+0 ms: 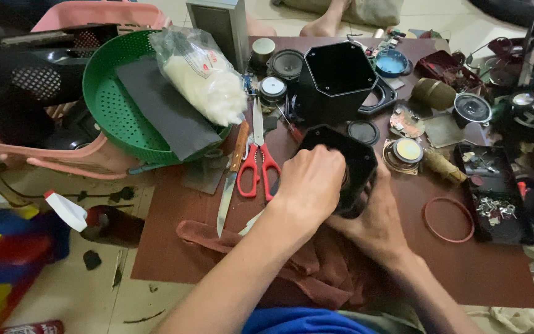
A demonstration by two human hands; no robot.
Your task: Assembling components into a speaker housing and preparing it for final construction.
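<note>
Near the middle of the brown table [465,272], I grip a black six-sided box [353,162] with my left hand [309,185] curled over its top and my right hand [375,224] cupping it from below. It could slip and knock the knife [230,185] or red scissors [258,166] just beside it. Another black box [336,77], small speakers [406,152] and a green basket [103,102] crowd around.

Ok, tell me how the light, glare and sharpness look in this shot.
Head view: soft, even indoor light with faint shadows; glare on the white floor tiles at the top; the knife blade and scissors stay sharp; the black housing under the left hand and right hand is dark, its detail lost.
</note>
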